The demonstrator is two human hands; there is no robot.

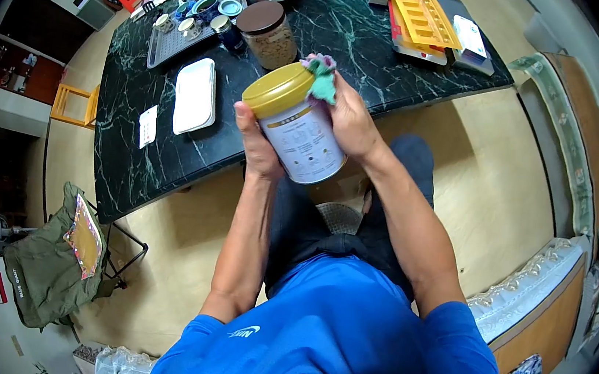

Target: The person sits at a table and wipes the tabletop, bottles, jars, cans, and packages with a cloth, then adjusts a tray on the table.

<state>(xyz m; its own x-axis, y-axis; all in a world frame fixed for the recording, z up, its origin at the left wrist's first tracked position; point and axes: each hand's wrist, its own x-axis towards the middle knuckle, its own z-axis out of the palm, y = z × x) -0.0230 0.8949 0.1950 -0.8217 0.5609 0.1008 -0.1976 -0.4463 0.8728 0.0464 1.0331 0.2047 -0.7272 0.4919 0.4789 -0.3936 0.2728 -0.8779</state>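
Left hand (261, 147): part open, curved on side of can (306, 142), thumb up by lid edge. Right hand (353, 121): part open too, curved round opposite side; its upper end touches a purple-and-green cloth (321, 79), bunched at the lid's rim. Far-side fingers hidden by can, exact grip can't tell. Can is tilted, yellow lid (278, 90) up and toward the table, printed wall facing the wearer, bottom edge toward the lap. It's held at the near edge of the dark marble table (130, 181), lid side overlapping the tabletop in view, lower part past the edge, over the wearer's legs.

Just beyond lid: brown-lidded jar (270, 45), upright; gap to can hard to judge. Left of can: white rectangular container (196, 98), set in from near edge, marble strip between; small white packet (147, 127) beside it, nearer the left edge. Farther back left, gray tray (171, 48) with cups and small jars. Right: marble stretch runs from jar to yellow compartment tray (423, 18), near the right end. Widest marble run on the near left, from packet to front corner. Floor (498, 162) opens right of wearer's legs; green folding chair (54, 262) off the left corner.
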